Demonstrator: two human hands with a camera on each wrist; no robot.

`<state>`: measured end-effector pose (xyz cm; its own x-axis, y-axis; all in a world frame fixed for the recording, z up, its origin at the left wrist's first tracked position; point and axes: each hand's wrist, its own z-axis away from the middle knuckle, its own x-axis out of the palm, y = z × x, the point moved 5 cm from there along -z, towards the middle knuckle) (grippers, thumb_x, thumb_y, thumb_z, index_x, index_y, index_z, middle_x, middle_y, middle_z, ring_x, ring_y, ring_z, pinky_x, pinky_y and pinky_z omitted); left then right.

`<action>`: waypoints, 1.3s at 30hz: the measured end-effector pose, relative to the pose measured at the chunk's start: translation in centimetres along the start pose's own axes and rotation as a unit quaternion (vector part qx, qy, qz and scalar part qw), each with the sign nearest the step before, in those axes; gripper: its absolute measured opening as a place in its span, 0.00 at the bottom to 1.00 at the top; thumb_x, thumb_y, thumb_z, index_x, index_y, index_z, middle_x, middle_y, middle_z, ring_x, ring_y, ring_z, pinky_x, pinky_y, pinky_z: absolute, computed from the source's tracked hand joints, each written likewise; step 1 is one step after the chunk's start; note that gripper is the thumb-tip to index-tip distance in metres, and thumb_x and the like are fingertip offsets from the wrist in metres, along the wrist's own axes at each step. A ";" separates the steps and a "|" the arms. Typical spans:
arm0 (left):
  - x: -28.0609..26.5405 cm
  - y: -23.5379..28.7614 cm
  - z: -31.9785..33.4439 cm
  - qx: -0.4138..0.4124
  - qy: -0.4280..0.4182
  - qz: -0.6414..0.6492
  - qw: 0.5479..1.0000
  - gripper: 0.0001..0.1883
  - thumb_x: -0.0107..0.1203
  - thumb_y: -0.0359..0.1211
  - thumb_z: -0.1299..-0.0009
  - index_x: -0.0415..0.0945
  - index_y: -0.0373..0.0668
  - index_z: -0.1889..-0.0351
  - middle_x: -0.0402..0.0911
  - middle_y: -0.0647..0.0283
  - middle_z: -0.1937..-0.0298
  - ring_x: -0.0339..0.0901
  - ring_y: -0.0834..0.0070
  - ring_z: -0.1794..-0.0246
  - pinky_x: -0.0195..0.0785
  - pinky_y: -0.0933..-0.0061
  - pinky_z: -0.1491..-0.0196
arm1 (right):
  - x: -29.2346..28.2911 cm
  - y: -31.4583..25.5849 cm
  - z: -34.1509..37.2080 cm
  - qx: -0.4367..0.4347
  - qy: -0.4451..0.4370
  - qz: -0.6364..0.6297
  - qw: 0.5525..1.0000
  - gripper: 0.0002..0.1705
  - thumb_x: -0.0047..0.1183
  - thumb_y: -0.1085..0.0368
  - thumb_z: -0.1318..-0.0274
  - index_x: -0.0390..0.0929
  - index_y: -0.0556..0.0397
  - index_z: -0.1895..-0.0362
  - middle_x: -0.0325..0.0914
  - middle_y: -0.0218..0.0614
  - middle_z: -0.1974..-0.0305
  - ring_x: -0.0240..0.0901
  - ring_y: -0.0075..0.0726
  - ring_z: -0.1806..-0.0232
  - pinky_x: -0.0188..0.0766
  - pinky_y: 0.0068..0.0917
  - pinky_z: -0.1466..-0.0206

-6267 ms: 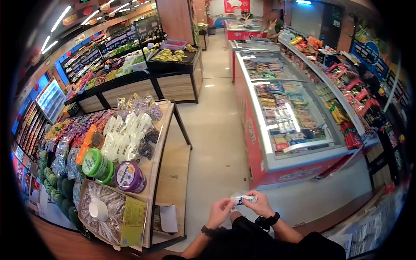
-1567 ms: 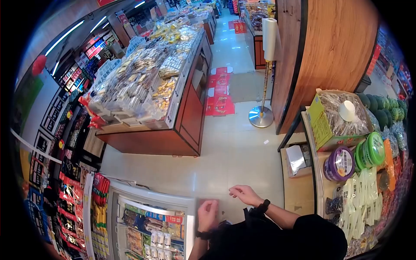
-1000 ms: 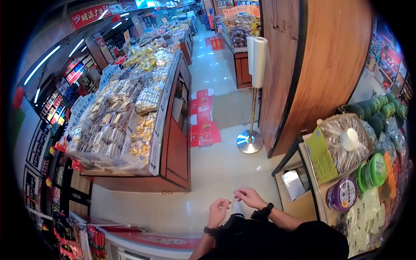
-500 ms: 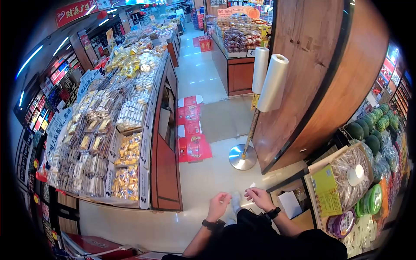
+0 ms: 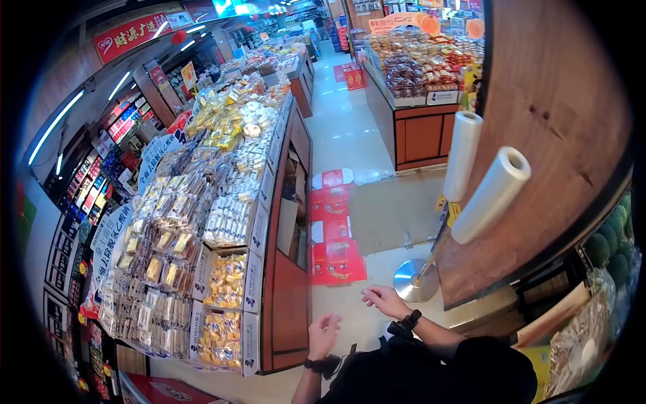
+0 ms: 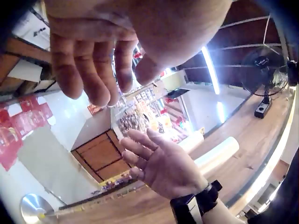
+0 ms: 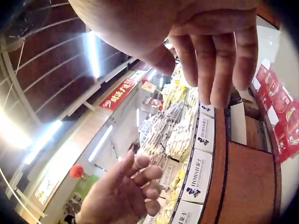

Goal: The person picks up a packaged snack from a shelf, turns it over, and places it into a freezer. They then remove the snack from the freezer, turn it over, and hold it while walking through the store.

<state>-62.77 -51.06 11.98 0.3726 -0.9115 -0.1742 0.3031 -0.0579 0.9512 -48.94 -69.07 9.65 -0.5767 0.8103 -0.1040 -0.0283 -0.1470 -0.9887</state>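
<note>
My left hand (image 5: 324,335) is in front of my body at the bottom of the head view, fingers loosely bent, nothing in them. To its right, my right hand (image 5: 385,301) is raised, fingers relaxed and also holding nothing. A gap separates the two hands. The left wrist view has the left fingers (image 6: 96,70) hanging at the top and the right palm below. In the right wrist view, the right fingers (image 7: 215,65) droop loosely above the left hand. Nearest the left hand is a wooden display counter (image 5: 286,323) piled with wrapped breads (image 5: 168,249).
At right, two plastic-bag rolls (image 5: 494,195) stand on a pole with a round metal base (image 5: 416,281), beside a wooden pillar (image 5: 558,135). Red flattened cartons (image 5: 336,262) and a mat (image 5: 397,212) lie on the aisle floor. Another bread counter (image 5: 424,135) stands farther back.
Earliest, both hands held a small white wrapped packet near the freezers; now both are empty. The view has turned from freezers to the bread aisle, and the counter and bag rolls appear closer.
</note>
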 end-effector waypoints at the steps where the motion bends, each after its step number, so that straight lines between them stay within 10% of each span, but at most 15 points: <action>1: -0.5 0.8 -1.0 0.001 0.019 0.006 1.000 0.10 0.53 0.37 0.25 0.78 0.39 0.60 0.84 0.65 0.62 0.76 0.83 0.68 0.69 0.81 0.67 | 0.1 0.2 -2.1 -0.004 -0.015 0.011 1.000 0.19 0.49 0.56 0.32 0.79 0.61 0.54 0.83 0.41 0.66 0.80 0.31 0.67 0.75 0.28 0.61; 11: -1.6 -1.0 -10.5 -0.043 0.080 0.044 0.995 0.10 0.53 0.37 0.24 0.77 0.39 0.61 0.85 0.64 0.63 0.78 0.81 0.69 0.70 0.81 0.70 | 2.8 -1.9 -14.5 -0.032 -0.122 0.024 0.992 0.18 0.51 0.57 0.33 0.78 0.60 0.53 0.83 0.36 0.64 0.80 0.28 0.64 0.75 0.26 0.58; 26: -0.3 7.3 -42.1 0.081 -0.115 0.042 0.989 0.12 0.54 0.37 0.25 0.78 0.36 0.56 0.84 0.63 0.65 0.78 0.81 0.68 0.72 0.79 0.64 | -1.2 -8.5 -35.6 -0.054 0.046 0.087 0.994 0.17 0.49 0.59 0.32 0.79 0.61 0.53 0.83 0.39 0.64 0.80 0.30 0.64 0.75 0.27 0.58; 39: -4.9 10.8 -51.8 0.089 -0.084 0.012 0.992 0.12 0.54 0.35 0.25 0.77 0.37 0.51 0.83 0.64 0.63 0.79 0.81 0.67 0.74 0.78 0.64 | 0.2 -5.4 -49.9 -0.016 0.038 0.022 0.999 0.16 0.50 0.60 0.32 0.78 0.61 0.52 0.82 0.36 0.64 0.79 0.25 0.63 0.74 0.24 0.57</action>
<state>-15.81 -26.15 9.93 0.2218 -0.9677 -0.1198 0.1298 -0.0925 0.9872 -8.22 -39.80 9.59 -0.5133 0.8444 -0.1531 0.0220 -0.1654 -0.9860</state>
